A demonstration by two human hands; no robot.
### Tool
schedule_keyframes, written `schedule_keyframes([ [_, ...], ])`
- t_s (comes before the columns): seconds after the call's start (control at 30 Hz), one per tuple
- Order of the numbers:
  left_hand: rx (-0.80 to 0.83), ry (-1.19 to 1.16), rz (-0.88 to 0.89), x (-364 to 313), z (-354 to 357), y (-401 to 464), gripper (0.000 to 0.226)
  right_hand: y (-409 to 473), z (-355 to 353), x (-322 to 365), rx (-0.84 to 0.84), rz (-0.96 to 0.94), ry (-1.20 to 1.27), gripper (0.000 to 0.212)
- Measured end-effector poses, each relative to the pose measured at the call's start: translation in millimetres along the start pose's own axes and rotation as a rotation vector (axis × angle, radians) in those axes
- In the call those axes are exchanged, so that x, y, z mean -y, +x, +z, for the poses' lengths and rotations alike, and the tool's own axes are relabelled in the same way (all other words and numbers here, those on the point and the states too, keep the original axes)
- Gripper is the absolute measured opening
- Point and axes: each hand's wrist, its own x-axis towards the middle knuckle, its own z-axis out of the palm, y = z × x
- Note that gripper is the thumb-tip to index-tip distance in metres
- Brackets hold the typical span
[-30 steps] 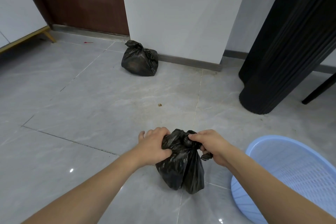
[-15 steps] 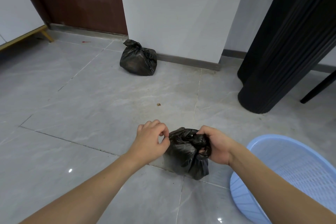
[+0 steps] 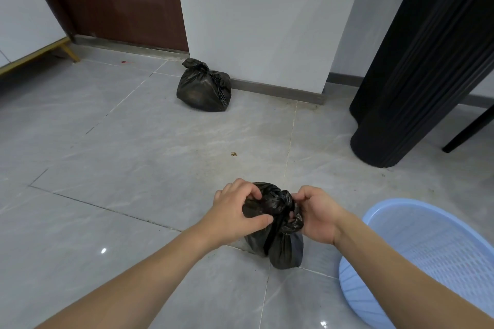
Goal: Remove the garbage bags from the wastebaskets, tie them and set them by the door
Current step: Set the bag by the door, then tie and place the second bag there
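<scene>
Left hand [image 3: 235, 215] and right hand [image 3: 316, 215] both pinch the knotted top of a black bag [image 3: 275, 232], lower centre. A second bag [image 3: 204, 87], tied, sits upper centre by the door [image 3: 117, 0].

Both forearms reached forward, bare. Left grip [image 3: 235, 215] and right grip [image 3: 316, 215] faced each other, fingers curled and pinched closed.

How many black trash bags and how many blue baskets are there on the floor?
Black garbage bags: 2, one tied by the wall, one gripped at its top by the left hand and the right hand.
Blue wastebaskets: 1.
Total: 3.
</scene>
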Motion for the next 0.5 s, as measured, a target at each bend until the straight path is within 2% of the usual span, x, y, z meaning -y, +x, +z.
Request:
schedule_keyframes([
  [0.07,-0.022,0.037,0.004,0,2,2,0.032,2,1,-2,-0.012,-0.015,-0.019,0.022],
  [0.13,-0.028,0.058,0.018,-1,3,4,0.017,2,3,-4,-0.018,-0.035,-0.064,0.025],
  [0.2,-0.006,0.009,-0.022,-3,0,6,0.014,-1,8,-4,-0.057,-0.093,-0.175,0.03],
  [0.37,0.01,-0.446,-0.323,-8,-17,10,0.03,-4,17,-3,-0.364,-0.417,-0.715,0.026],
  [0.43,0.023,-0.521,-0.393,-9,-19,12,0.028,-2,16,-5,-0.381,-0.566,-0.984,0.02],
  [0.5,0.029,-0.529,-0.399,-8,-19,13,0.026,0,16,-9,-0.353,-0.62,-1.203,0.02],
])
